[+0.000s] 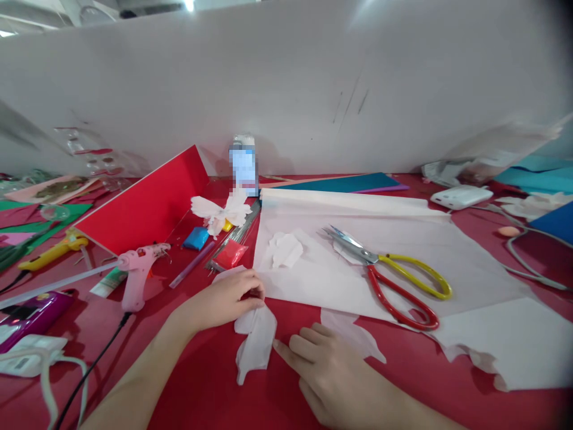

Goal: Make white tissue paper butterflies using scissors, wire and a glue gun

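A white paper cutout point(257, 340) with wavy edges lies on the red table in front of me. My left hand point(239, 295) pinches its upper end between thumb and fingers. From the other side, my right hand point(320, 364) reaches in with its index finger stretched to the cutout's right edge; the other fingers are bent and hold nothing. Partly behind this hand lies another pale cutout point(353, 335). Scissors point(373, 258) with one yellow and one red handle rest, blades apart, on a large white sheet point(308, 280). Small white pieces point(285, 249) lie there too.
On the left are a pink glue gun point(136, 269), a yellow glue gun point(54, 251) and cords. A red board point(147, 203) leans behind them. A phone point(244, 167) stands against the grey partition point(286, 89), near a white paper butterfly point(221, 209) and small coloured packets point(196, 237).
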Tool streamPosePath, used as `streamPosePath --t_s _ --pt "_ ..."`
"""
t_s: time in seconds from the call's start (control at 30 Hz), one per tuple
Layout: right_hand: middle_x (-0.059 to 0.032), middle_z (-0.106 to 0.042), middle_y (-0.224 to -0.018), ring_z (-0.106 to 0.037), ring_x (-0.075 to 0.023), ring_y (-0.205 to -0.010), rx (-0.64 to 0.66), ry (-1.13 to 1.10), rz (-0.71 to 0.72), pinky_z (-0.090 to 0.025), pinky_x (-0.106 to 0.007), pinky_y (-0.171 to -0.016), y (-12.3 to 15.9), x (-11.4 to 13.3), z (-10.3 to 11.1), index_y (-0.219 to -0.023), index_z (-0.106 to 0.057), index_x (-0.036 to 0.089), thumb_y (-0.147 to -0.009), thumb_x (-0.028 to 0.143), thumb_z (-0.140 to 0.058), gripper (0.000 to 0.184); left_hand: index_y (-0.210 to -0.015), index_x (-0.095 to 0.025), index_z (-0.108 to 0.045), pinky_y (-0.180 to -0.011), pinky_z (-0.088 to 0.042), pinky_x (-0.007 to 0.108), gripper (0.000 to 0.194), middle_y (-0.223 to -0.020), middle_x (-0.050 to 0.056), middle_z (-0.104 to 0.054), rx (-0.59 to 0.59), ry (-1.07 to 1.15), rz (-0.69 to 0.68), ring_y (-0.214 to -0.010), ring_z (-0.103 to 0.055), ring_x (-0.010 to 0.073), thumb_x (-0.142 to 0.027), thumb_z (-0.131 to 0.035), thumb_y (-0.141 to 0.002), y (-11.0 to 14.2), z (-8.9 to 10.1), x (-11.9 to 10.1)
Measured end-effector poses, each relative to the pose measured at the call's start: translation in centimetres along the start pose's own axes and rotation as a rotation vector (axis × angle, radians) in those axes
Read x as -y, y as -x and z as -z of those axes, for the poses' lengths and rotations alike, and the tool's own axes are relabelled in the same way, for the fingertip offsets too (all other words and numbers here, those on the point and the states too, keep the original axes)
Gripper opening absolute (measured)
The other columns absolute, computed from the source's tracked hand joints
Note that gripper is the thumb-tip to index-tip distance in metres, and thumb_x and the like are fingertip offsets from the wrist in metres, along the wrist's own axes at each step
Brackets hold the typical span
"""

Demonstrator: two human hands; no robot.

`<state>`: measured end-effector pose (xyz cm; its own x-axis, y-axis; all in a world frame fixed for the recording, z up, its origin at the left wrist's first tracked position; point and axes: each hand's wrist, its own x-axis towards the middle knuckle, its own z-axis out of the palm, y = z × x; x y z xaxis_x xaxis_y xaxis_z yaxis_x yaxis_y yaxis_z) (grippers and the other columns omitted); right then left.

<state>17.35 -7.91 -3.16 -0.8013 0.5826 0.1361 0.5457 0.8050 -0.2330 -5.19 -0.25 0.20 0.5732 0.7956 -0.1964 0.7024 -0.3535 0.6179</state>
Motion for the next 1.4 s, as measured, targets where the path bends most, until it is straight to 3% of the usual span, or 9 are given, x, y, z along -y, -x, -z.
streamPosePath --t_s 0.4,0.83,1.4 --pt "-0.0057 -0.063 -0.091 -0.051 -0.0187 -0.073 -0.003 0.012 0.003 -0.041 -0.032 -0.068 0.01 0.03 0.09 -0.126 -0.053 0.011 -0.079 0.01 -0.048 0.047 -0.08 -0.021 -0.057 -0.08 -0.039 0.03 0.026 -0.095 0.0 -0.057 -0.024 -0.019 0.032 -0.09 -0.052 0.0168 -0.038 -0.041 -0.09 0.16 0.18 -0.24" --pt "-0.0051 -0.062 -0.09 -0.051 -0.018 -0.074 0.005 0.013 0.008 -0.04 -0.031 -0.067 0.03 0.03 -0.01 -0.126 -0.052 0.012 -0.079 0.01 -0.049 0.047 -0.079 -0.022 -0.054 -0.078 -0.04 0.029 0.02 -0.093 0.0 -0.055 0.03 0.015 0.026 -0.086 -0.053 0.0162 -0.038 -0.046 -0.088 -0.11 -0.01 -0.1" --pt "-0.0043 -0.062 -0.087 -0.049 -0.0176 -0.071 -0.019 0.003 0.005 -0.037 -0.031 -0.066 -0.05 0.02 0.03 -0.123 -0.055 0.012 -0.078 0.008 -0.047 0.046 -0.084 -0.023 -0.058 -0.085 -0.04 0.031 0.017 -0.095 0.0 -0.058 -0.036 0.003 -0.004 -0.093 -0.053 0.0179 -0.038 -0.049 -0.087 -0.2 -0.22 -0.28"
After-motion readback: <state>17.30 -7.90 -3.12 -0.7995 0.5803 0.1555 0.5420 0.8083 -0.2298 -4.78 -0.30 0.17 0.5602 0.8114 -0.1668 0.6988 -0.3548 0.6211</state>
